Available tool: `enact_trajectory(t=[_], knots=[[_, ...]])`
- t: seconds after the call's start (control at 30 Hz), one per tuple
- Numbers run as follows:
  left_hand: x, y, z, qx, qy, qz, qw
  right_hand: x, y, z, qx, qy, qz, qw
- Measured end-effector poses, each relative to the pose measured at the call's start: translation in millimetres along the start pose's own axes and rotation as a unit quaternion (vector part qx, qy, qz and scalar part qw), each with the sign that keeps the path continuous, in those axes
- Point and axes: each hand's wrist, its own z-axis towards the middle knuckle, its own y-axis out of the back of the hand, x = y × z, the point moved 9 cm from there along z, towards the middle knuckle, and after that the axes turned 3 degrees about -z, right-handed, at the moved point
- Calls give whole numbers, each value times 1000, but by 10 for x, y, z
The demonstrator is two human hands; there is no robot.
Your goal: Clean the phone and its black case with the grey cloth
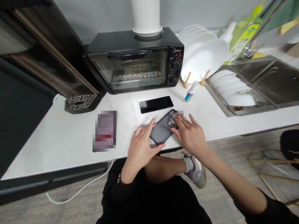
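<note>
A dark-framed phone (163,128) with a greyish face lies slanted near the counter's front edge. My left hand (141,140) grips its lower left end, thumb on the near edge and fingers on the far one. At the phone's upper right end, my right hand (189,132) presses a crumpled wipe (173,119) onto the surface. Just behind lies a second phone (156,104), black screen up. A small white spray bottle (191,92) with a blue label stands upright beyond my right hand.
A black toaster oven (137,67) stands at the back, a white pot (147,15) on top. White plates (203,56) lean in a rack beside the sink (275,81). A pixelated flat object (104,130) lies left, near a dispenser's drip tray (80,102).
</note>
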Motion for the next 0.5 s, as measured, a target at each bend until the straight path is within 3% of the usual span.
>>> enact_trajectory(t=[0.17, 0.27, 0.33, 0.5], knots=[[32, -16, -30, 4, -15, -14, 1000, 767, -158, -64, 24, 54, 73, 996], [32, -22, -39, 5, -21, -10, 1000, 980, -118, -208, 47, 102, 115, 987], [29, -14, -33, 3, -15, -8, 1000, 845, -58, -272, 49, 107, 114, 987], [0, -5, -10, 8, -9, -10, 1000, 69, 32, -197, 16, 25, 11, 999]])
